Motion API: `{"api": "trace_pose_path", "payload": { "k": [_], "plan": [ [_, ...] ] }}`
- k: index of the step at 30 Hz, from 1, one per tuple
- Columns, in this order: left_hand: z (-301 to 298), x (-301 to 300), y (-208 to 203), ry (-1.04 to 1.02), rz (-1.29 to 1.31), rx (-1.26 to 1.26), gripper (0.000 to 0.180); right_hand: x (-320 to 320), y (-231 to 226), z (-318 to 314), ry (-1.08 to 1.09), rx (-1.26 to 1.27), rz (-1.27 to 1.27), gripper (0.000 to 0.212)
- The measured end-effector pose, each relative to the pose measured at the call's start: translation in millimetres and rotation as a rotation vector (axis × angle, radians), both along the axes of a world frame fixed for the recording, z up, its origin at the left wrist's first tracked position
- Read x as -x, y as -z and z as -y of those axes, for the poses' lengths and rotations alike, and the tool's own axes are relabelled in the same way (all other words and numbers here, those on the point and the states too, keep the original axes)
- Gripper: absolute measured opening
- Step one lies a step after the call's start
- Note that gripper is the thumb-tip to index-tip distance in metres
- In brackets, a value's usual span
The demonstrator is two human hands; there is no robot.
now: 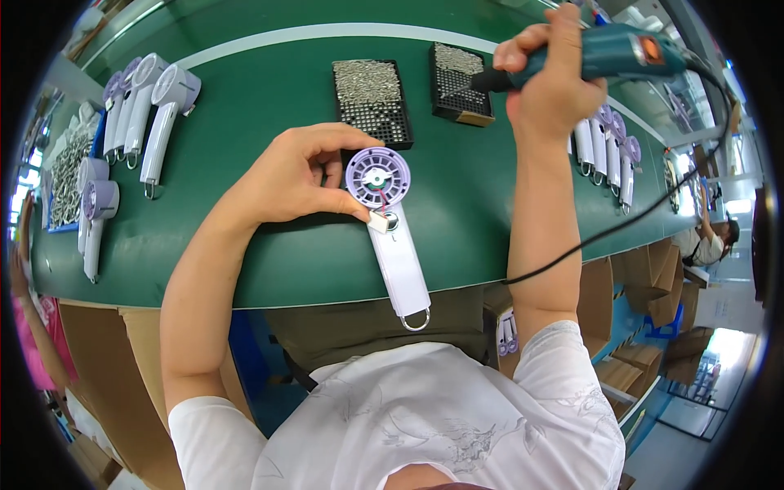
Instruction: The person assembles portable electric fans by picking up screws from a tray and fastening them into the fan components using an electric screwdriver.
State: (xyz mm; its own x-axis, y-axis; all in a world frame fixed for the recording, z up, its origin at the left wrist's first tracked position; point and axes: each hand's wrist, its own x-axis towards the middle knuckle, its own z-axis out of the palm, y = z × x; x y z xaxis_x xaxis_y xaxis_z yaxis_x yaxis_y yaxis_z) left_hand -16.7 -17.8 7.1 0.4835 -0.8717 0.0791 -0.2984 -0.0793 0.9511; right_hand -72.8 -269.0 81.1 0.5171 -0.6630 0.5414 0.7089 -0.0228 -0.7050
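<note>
**Fan pinned down, driver dips into the screw tray**

Left hand (298, 175) pinches the lilac round head of the open handheld fan (390, 220), flat on the green belt (245, 245). Right hand (551, 77) fist-wrapped around the teal electric screwdriver (608, 53), tip touching the black screw tray (460, 82)

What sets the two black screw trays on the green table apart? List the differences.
The left screw tray is heaped with silvery screws over almost its whole grid; the right screw tray has screws only at its far end, its near grid bare. The left one lies clear of the tools; the electric screwdriver in the right hand has its tip over the right one. Both are black, rectangular, perforated trays.
</note>
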Motion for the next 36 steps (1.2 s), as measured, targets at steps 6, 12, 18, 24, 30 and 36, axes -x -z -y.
{"api": "trace_pose_path", "payload": {
  "k": [6, 12, 18, 24, 30, 36],
  "plan": [
    [4, -2, 1, 0.03, 0.01, 0.015, 0.065, 26, -4, -28, -0.22, 0.108, 0.069, 0.031],
    [2, -1, 2, 0.018, 0.006, 0.031, 0.066, 30, 6, -47, -0.471, 0.28, 0.112, 0.032],
    [2, -1, 0, 0.029, 0.008, 0.008, 0.069, 27, 14, -53, -0.451, 0.313, 0.12, 0.027],
    [1, 0, -1, 0.02, -0.023, 0.005, 0.069, 24, 17, -56, -0.46, 0.356, 0.083, 0.022],
    [0, -1, -3, 0.009, -0.067, -0.045, 0.064, 20, 20, -71, -0.399, 0.354, 0.024, 0.015],
    [-2, -3, 4, 0.0, -0.041, -0.055, 0.07, 6, 18, -88, -0.317, 0.443, -0.129, 0.015]
  ]
}}
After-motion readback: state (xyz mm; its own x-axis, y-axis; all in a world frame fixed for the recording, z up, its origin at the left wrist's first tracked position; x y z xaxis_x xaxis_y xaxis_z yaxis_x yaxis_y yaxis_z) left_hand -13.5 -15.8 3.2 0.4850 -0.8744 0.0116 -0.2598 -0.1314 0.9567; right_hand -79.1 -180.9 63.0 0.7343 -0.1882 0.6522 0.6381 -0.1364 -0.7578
